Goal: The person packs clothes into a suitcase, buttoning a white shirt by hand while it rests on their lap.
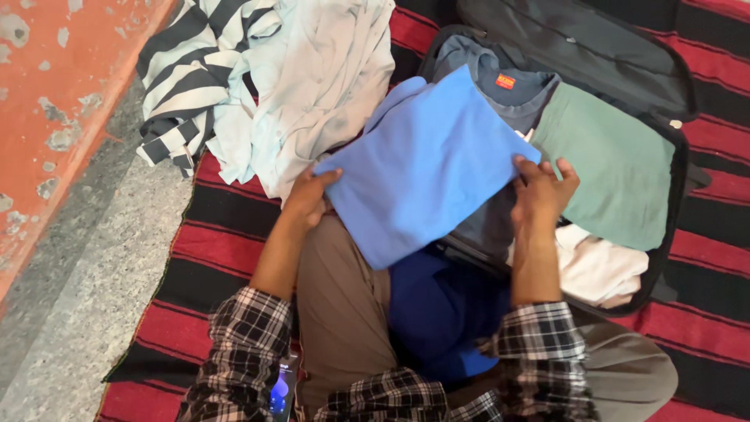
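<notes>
Both hands grip 1 folded light-blue garment [426, 168], held partly over the open black suitcase [678, 156]. Left hand [307, 197] is clamped on its near-left edge, right hand [541, 191] closed on its right edge. Inside the suitcase lie a grey-blue shirt [500, 86], a folded green garment [613, 168] and a white garment [598, 270]. A pale shirt [312, 78] and a striped garment [183, 70] lie on the red-and-black striped mat [226, 242]

Single head view, looking steeply down, close over lap, suitcase [672, 195] and striped mat [219, 234].
</notes>
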